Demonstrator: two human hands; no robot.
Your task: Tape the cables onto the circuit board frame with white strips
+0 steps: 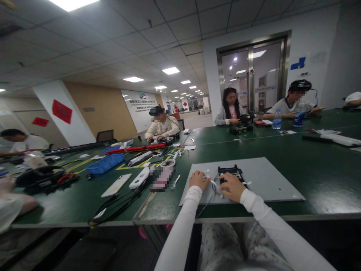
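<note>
My left hand [199, 180] and right hand [232, 187] rest on the grey mat [270, 180] at the near edge of the green table [310, 158]. The left fingers pinch a white wire [213, 183] that runs across to the right hand, whose grip I cannot tell. The black device [229, 171] lies just beyond the right fingertips, its long side across the mat. Other people [162, 126] sit along the far edge.

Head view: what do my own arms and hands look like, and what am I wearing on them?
Both arms are covered by long, plain white sleeves: the left sleeve and the right sleeve fit snugly and end at the wrists. The left hand and the right hand are bare, with no gloves. No watch, ring or marking can be made out.
</note>
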